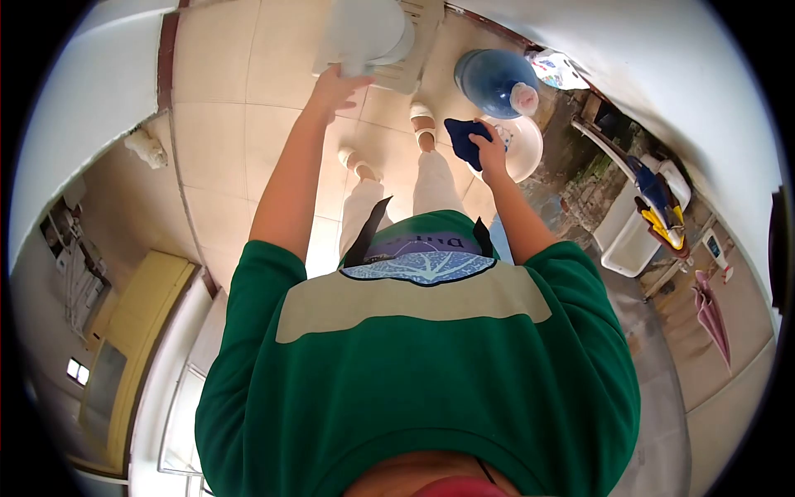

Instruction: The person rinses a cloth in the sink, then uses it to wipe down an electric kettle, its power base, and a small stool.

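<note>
Nearest the camera we find our green short-sleeved shirt (414,389) with its beige chest panel. Beyond it, our right hand (492,151) pinches a dark-blue cloth (462,141) between thumb and fingers, at the left side of a round white basin (527,156). We cannot tell whether cloth and basin touch. Our left hand (334,91) has its fingers spread and grips nothing that we can see. It lies just beside a blurred white rounded vessel (368,31); contact between them is unclear.

Caution: our pinch takes up only one side of the cloth. If it loosens, the cloth could drop onto the pale tiled floor (286,54). A wide sweep of the right hand could strike the basin or the large blue translucent bottle (489,79) just beside it. A careless push by the left hand could upset the vessel. We cannot tell whether the cloth is wet; if so, drips could make the tiles slippery under our white shoes (421,110).
</note>
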The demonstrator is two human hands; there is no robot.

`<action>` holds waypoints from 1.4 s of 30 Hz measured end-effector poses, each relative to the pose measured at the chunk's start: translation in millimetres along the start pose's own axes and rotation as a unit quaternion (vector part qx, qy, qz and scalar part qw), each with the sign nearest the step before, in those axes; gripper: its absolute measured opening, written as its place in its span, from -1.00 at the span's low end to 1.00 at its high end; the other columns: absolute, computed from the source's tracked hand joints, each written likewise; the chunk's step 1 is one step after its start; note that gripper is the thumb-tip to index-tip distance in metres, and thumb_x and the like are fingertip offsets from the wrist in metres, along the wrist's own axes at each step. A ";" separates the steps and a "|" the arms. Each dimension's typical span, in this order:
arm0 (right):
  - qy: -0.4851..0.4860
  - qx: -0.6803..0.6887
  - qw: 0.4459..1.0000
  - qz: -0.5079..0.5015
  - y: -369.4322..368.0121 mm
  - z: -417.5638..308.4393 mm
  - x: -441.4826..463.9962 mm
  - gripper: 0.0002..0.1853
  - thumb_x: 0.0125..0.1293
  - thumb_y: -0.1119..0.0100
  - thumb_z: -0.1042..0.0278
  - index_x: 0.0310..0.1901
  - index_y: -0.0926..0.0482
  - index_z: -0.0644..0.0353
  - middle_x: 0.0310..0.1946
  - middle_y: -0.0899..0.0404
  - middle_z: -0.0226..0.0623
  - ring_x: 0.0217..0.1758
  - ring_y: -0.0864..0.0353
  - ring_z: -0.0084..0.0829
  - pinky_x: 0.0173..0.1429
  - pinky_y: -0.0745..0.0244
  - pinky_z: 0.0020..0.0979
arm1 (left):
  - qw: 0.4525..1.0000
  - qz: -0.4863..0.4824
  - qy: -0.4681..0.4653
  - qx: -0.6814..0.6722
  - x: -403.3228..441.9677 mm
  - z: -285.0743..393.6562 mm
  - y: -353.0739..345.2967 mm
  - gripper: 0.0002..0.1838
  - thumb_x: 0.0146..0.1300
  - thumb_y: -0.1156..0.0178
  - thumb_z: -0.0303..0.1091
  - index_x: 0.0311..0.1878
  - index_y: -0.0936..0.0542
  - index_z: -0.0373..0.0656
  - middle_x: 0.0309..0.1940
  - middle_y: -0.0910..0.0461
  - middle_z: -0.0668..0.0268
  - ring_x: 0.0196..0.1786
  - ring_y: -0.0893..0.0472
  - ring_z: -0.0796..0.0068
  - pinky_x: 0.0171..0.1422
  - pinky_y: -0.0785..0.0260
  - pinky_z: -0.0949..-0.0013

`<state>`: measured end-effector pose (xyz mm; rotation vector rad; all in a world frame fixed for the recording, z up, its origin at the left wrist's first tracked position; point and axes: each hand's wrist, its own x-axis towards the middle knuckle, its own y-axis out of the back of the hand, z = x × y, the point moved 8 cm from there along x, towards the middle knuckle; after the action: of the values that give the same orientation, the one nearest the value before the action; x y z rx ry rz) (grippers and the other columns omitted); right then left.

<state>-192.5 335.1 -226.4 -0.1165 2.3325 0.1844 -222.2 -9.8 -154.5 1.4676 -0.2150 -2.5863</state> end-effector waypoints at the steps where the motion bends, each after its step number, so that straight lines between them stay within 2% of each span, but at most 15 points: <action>1: -0.003 0.008 1.000 0.004 3.8 -1.1 -4.9 -0.62 0.09 -0.13 0.50 0.02 -0.52 0.16 -0.11 -0.54 -0.18 -0.08 -0.57 -0.27 -0.01 -0.47 -0.38 | 1.000 -0.004 0.018 0.013 -1.2 2.4 -0.4 -0.30 -0.08 -0.39 -0.12 0.15 -0.42 -0.20 0.02 -0.51 0.18 0.10 -0.48 0.30 0.05 -0.44 0.14; 3: -0.147 0.237 0.960 -0.011 1.5 15.0 -14.4 -0.61 0.14 -0.12 0.51 0.05 -0.49 0.19 -0.13 -0.54 -0.23 -0.12 -0.57 -0.38 -0.12 -0.51 -0.43 | 0.999 -0.019 0.025 0.039 -6.1 10.4 -3.2 -0.27 -0.08 -0.38 -0.11 0.18 -0.40 -0.18 0.07 -0.47 0.18 0.16 -0.43 0.25 0.11 -0.39 0.11; 5: -0.147 0.266 0.952 -0.019 2.5 21.5 -11.7 -0.60 0.18 -0.11 0.50 0.10 -0.46 0.19 -0.09 -0.55 -0.21 -0.17 -0.60 -0.37 -0.11 -0.55 -0.47 | 0.997 -0.033 0.032 0.065 -9.5 14.4 -3.1 -0.25 -0.07 -0.36 -0.11 0.21 -0.37 -0.17 0.13 -0.44 0.17 0.22 -0.39 0.20 0.17 -0.34 0.07; 7: -0.139 0.269 0.952 -0.047 -0.9 22.9 -10.5 -0.61 0.18 -0.09 0.52 0.10 -0.46 0.21 -0.09 -0.55 -0.21 -0.15 -0.60 -0.37 -0.10 -0.55 -0.46 | 0.996 -0.074 0.031 0.032 -10.0 8.6 -2.8 -0.21 -0.07 -0.36 -0.12 0.27 -0.32 -0.14 0.19 -0.38 0.18 0.26 -0.35 0.14 0.21 -0.30 0.06; 12: -0.132 0.288 0.948 -0.034 -2.2 19.9 -8.6 -0.61 0.18 -0.08 0.52 0.09 -0.46 0.21 -0.09 -0.54 -0.20 -0.13 -0.60 -0.37 -0.09 -0.55 -0.46 | 0.997 -0.064 0.028 0.036 -2.9 4.1 -4.5 -0.21 -0.01 -0.34 -0.15 0.28 -0.27 -0.21 0.19 -0.37 0.12 0.25 -0.35 0.12 0.21 -0.30 0.00; 15: -0.110 0.305 0.946 -0.022 1.8 20.0 -5.1 -0.60 0.18 -0.09 0.52 0.09 -0.46 0.21 -0.09 -0.54 -0.20 -0.14 -0.60 -0.37 -0.11 -0.54 -0.47 | 0.998 -0.043 0.045 -0.017 8.9 -2.8 -6.3 -0.26 0.03 -0.32 -0.20 0.27 -0.28 -0.24 0.16 -0.38 0.08 0.23 -0.37 0.12 0.19 -0.32 0.00; 17: -0.120 0.304 0.945 0.000 5.1 17.4 -10.5 -0.62 0.16 -0.09 0.53 0.06 -0.48 0.18 -0.13 -0.54 -0.22 -0.19 -0.58 -0.38 -0.21 -0.53 -0.47 | 0.995 -0.031 0.028 -0.089 9.3 -1.3 -3.5 -0.41 0.13 -0.24 -0.32 0.21 -0.29 -0.29 0.17 -0.36 0.16 0.20 -0.36 0.08 0.12 -0.44 0.12; 18: -0.117 0.309 0.944 0.009 6.1 18.8 -11.0 -0.62 0.16 -0.09 0.53 0.06 -0.48 0.18 -0.14 -0.54 -0.22 -0.21 -0.59 -0.38 -0.24 -0.54 -0.48 | 0.994 -0.028 0.019 -0.108 8.5 -0.8 1.6 -0.45 0.16 -0.17 -0.43 0.21 -0.26 -0.33 0.20 -0.33 0.10 0.15 -0.42 0.14 0.10 -0.47 0.16; 21: -0.106 0.305 0.945 0.044 6.2 15.2 -18.9 -0.61 0.16 -0.09 0.54 0.07 -0.46 0.21 -0.14 -0.54 -0.21 -0.20 -0.59 -0.37 -0.21 -0.54 -0.46 | 0.985 -0.061 -0.022 -0.162 1.7 1.5 32.5 -0.46 0.16 -0.09 -0.53 0.22 -0.22 -0.38 0.24 -0.29 0.06 0.13 -0.46 0.15 0.15 -0.47 0.17; 25: -0.088 0.322 0.940 0.071 -9.4 14.2 -33.8 -0.62 0.16 -0.08 0.55 0.06 -0.46 0.23 -0.13 -0.54 -0.20 -0.18 -0.59 -0.37 -0.18 -0.55 -0.46 | 0.976 -0.088 -0.044 -0.194 -17.2 -11.4 87.8 -0.42 0.13 -0.10 -0.56 0.25 -0.21 -0.37 0.23 -0.30 0.09 0.14 -0.46 0.23 0.18 -0.43 0.22; 30: -0.107 0.315 0.938 0.092 -55.8 24.5 -46.7 -0.65 0.16 -0.09 0.54 0.03 -0.49 0.22 -0.15 -0.55 -0.21 -0.19 -0.59 -0.38 -0.17 -0.53 -0.47 | 0.980 -0.050 -0.049 -0.185 -48.5 -28.6 164.6 -0.43 0.08 -0.05 -0.64 0.23 -0.22 -0.35 0.24 -0.30 0.09 0.14 -0.46 0.23 0.24 -0.42 0.23; 35: -0.107 0.304 0.945 0.060 -113.8 13.4 -50.1 -0.75 0.20 -0.16 0.43 -0.07 -0.52 0.21 -0.24 -0.57 -0.30 -0.26 -0.58 -0.42 -0.13 -0.50 -0.48 | 0.988 0.002 -0.036 -0.150 -52.0 -63.3 226.0 -0.40 0.06 -0.04 -0.67 0.25 -0.21 -0.33 0.22 -0.34 0.10 0.13 -0.48 0.26 0.23 -0.43 0.26; 36: -0.102 0.299 0.946 0.070 -122.8 7.7 -51.0 -0.77 0.20 -0.24 0.29 -0.17 -0.56 0.21 -0.34 -0.56 -0.37 -0.33 -0.54 -0.49 -0.20 -0.46 -0.52 | 0.985 0.017 -0.031 -0.170 -51.6 -70.6 234.9 -0.46 0.06 -0.06 -0.68 0.18 -0.27 -0.32 0.21 -0.34 0.10 0.14 -0.48 0.25 0.22 -0.44 0.26; 39: -0.108 0.231 0.963 0.084 -131.1 14.4 -39.7 -0.72 0.16 -0.31 0.16 -0.30 -0.59 0.23 -0.43 -0.54 -0.41 -0.39 -0.48 -0.57 -0.29 -0.38 -0.55 | 0.977 0.027 -0.024 -0.210 -43.4 -96.8 253.1 -0.58 0.04 -0.09 -0.67 0.03 -0.34 -0.30 0.19 -0.35 0.05 0.16 -0.45 0.22 0.22 -0.42 0.22; 42: -0.115 0.179 0.971 0.110 -133.8 8.3 -30.1 -0.71 0.12 -0.34 0.15 -0.43 -0.60 0.24 -0.52 -0.50 -0.44 -0.45 -0.42 -0.61 -0.35 -0.31 -0.56 | 0.968 0.023 -0.021 -0.248 -38.0 -111.3 261.4 -0.66 0.03 -0.09 -0.69 -0.08 -0.35 -0.29 0.16 -0.35 -0.01 0.20 -0.42 0.17 0.24 -0.41 0.18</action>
<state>-147.0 205.5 -223.4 0.3259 2.1041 -0.1110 -89.5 -262.3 -126.3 1.2055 0.3647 -2.3912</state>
